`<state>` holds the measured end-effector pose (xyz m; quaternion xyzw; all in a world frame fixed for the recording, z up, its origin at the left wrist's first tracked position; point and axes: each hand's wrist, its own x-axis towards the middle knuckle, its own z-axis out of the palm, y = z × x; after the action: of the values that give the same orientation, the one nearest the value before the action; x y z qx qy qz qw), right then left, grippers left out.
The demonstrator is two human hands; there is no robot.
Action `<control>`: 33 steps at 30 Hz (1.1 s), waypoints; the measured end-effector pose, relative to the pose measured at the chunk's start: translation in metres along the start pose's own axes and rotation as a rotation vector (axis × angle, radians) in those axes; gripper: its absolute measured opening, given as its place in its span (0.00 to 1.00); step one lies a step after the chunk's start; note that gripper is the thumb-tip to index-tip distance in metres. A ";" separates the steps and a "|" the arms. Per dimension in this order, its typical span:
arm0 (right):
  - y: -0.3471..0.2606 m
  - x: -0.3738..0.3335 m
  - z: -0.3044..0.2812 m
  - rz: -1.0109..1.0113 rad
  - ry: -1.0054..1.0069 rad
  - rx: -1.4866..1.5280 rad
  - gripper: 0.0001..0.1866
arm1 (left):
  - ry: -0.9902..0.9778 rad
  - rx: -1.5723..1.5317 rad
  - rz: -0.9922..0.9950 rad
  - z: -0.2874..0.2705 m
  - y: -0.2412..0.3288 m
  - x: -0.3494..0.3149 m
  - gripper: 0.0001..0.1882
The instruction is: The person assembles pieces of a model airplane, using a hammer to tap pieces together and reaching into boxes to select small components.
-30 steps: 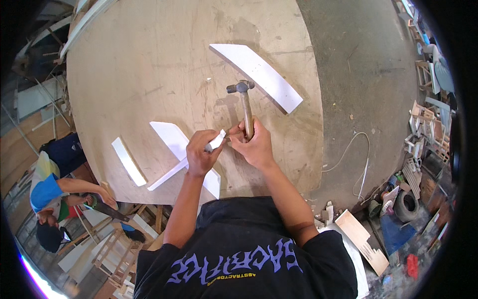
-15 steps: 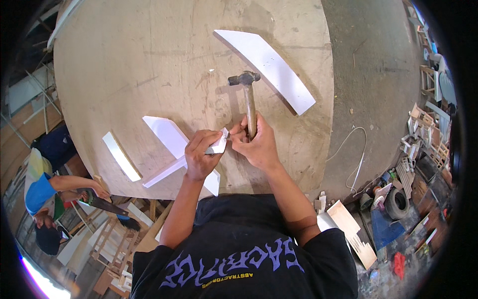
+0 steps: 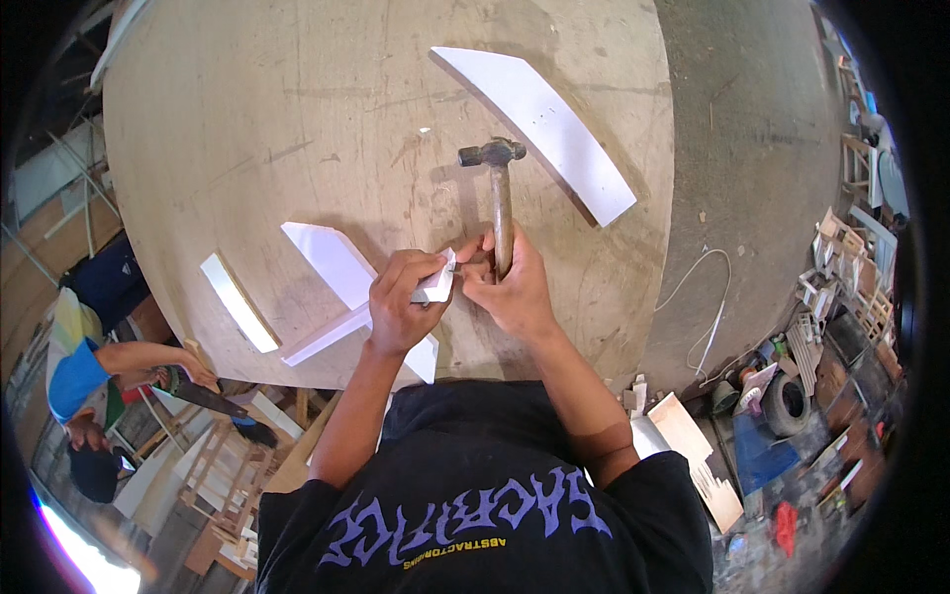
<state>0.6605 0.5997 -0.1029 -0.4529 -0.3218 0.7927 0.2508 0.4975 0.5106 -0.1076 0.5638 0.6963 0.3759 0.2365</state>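
Note:
My left hand (image 3: 404,305) is closed around a small white packet (image 3: 433,287), which looks like folded paper or plastic. My right hand (image 3: 518,295) grips a ball-peen hammer (image 3: 502,203) by its wooden handle, head pointing away from me. Its thumb and fingertips reach the open end of the packet; whatever they pinch there is too small to make out. Beneath my left arm lies a white board (image 3: 325,255), with a narrower white strip (image 3: 319,339) standing across it. A curved white board (image 3: 549,121) lies beyond the hammer, to the right.
A short white strip (image 3: 239,303) rests at the left on the wooden worktable (image 3: 218,148). A white cable (image 3: 720,309) loops over the floor at right. Another person (image 3: 79,381) holds a handsaw (image 3: 203,398) at lower left. Scrap wood and a tyre (image 3: 787,408) stand at lower right.
My right fingertips have moved slightly closer to the packet's end. The hammer stays in my right hand, and the whole view has shifted a little.

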 end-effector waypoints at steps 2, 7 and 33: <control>0.002 -0.001 -0.003 -0.008 0.027 0.015 0.22 | -0.046 0.016 -0.027 -0.003 0.004 0.002 0.23; 0.005 -0.003 -0.007 -0.015 0.047 0.040 0.23 | -0.080 0.081 0.000 -0.006 0.013 0.012 0.22; 0.000 -0.002 -0.001 -0.079 0.108 -0.160 0.20 | 0.009 -0.005 0.062 0.007 0.008 0.013 0.18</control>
<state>0.6622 0.5983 -0.1016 -0.5004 -0.3880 0.7284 0.2618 0.5047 0.5256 -0.1044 0.5830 0.6784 0.3875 0.2231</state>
